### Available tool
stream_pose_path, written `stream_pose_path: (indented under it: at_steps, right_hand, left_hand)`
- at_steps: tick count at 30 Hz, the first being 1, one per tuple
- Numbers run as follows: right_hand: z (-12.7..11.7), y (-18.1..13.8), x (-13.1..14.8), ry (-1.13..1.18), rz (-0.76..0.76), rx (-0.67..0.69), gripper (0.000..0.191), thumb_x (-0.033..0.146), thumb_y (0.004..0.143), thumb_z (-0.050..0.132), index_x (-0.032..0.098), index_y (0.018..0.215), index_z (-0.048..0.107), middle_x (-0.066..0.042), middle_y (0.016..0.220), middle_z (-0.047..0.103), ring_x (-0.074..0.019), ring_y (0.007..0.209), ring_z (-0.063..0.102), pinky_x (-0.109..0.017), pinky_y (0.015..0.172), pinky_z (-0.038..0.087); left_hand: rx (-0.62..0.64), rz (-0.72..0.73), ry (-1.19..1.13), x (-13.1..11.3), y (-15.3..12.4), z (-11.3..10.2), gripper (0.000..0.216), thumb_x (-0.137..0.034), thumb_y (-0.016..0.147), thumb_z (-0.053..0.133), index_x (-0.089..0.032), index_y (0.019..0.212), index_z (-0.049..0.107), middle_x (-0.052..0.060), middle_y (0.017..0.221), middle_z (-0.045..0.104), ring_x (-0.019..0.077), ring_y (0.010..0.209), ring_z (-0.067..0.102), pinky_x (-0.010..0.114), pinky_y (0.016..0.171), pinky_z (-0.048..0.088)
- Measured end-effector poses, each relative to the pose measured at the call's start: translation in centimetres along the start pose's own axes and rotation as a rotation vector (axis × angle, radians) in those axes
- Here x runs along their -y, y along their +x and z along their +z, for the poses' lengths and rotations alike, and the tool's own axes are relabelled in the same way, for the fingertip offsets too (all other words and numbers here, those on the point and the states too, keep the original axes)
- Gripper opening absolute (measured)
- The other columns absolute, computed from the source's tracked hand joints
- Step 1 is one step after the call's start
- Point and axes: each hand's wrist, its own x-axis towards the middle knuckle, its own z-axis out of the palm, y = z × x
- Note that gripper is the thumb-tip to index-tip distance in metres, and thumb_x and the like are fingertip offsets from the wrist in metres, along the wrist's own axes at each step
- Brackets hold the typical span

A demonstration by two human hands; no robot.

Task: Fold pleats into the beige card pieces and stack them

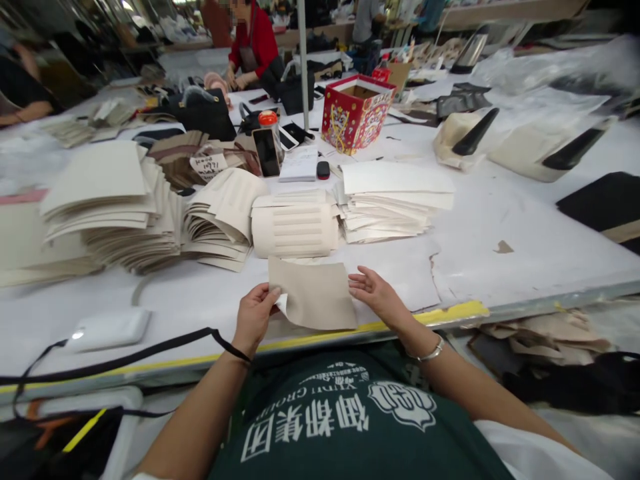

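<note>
My left hand [259, 311] pinches the left edge of a beige leather-like sheet [320, 293] at the table's front edge. A small white flap [283, 303] curls up at that edge beside my thumb. My right hand [375, 291] is open at the sheet's right edge, fingers stretched toward it; whether they touch it I cannot tell. Just beyond the sheet lies a curved stack of cream pieces with stripes [295, 230]. To its right is a pile of white sheets [390, 200], and to its left a bent stack of cream pieces [225, 207].
A tall stack of cream panels [100, 173] stands at left, near a white power bank [111, 329] with a black strap [165, 343]. Behind are a red patterned box [353, 117], a phone [267, 152] and black-handled tools [475, 133]. A person in red [255, 43] works across the table.
</note>
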Motion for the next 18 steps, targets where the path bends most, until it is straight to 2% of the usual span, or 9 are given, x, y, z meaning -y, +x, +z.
stream_pose_path:
  at_steps: [7,11,13,15,18]
  right_hand:
    - [-0.5,-0.6,-0.9,-0.14,-0.071,-0.012,0.067,0.039,0.062,0.069,0.017,0.12,0.044,-0.013,0.11,0.058,-0.0215,0.094,0.059,-0.042,0.084,0.048]
    - [0.0,-1.9,0.1,-0.396,-0.243,-0.064,0.052,0.035,0.069,0.063,0.019,0.116,0.048,-0.012,0.111,0.056,-0.022,0.095,0.057,-0.039,0.078,0.049]
    - [1.2,-2.8,1.5,-0.492,-0.328,-0.062,0.04,0.034,0.073,0.059,0.019,0.109,0.053,-0.01,0.102,0.059,-0.0196,0.087,0.058,-0.036,0.074,0.049]
    - [3.1,-3.4,3.1,-0.512,-0.348,0.028,0.028,0.033,0.076,0.056,0.019,0.099,0.057,-0.006,0.087,0.061,-0.0161,0.075,0.058,-0.032,0.07,0.048]
    - [6.6,-3.8,5.0,-0.472,-0.289,0.242,0.021,0.035,0.075,0.057,0.018,0.086,0.059,-0.002,0.073,0.06,-0.0124,0.063,0.054,-0.026,0.06,0.045]
  left_hand:
    - [-0.058,0.038,0.107,-0.5,-0.6,0.6,0.034,-0.043,0.063,0.066,-0.014,0.081,0.062,-0.001,0.067,0.062,0.009,0.05,0.053,0.019,0.043,0.045]
    - [-0.091,0.1,0.233,-0.9,-0.8,0.8,0.029,-0.041,0.066,0.064,-0.014,0.076,0.063,-0.001,0.064,0.061,0.0104,0.054,0.055,0.017,0.041,0.045]
    - [-0.093,0.126,0.29,-1.0,-1.1,1.0,0.029,-0.041,0.067,0.063,-0.014,0.076,0.063,-0.001,0.064,0.061,0.0112,0.055,0.055,0.018,0.041,0.046]
    - [-0.082,0.16,0.352,-1.0,-1.3,1.3,0.029,-0.042,0.069,0.061,-0.014,0.077,0.064,-0.001,0.062,0.061,0.0113,0.053,0.055,0.019,0.041,0.047]
    - [-0.064,0.226,0.432,-1.0,-1.8,1.9,0.03,-0.044,0.072,0.058,-0.015,0.079,0.064,-0.002,0.059,0.059,0.0101,0.049,0.053,0.019,0.04,0.047]
